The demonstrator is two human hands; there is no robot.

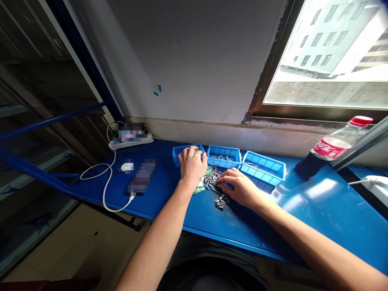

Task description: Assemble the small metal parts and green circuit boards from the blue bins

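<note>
Three small blue bins stand in a row at the back of the blue table (303, 206): the left bin (177, 152), the middle bin (224, 157) and the right bin (263, 166). My left hand (191, 165) reaches over the left bin, fingers curled down into it; what they hold is hidden. In front of the bins lies a pile of small metal screws and nails (214, 178). My right hand (239, 186) rests on that pile, fingertips pinched among the pieces. A few loose screws (220, 201) lie nearer to me.
A cola bottle (329, 149) lies tilted at the right against a metal rail. A white power strip (130, 139), a white cable (106, 182), a small white object (127, 166) and a dark blurred item (141, 177) sit at the left. Blue shelving stands further left.
</note>
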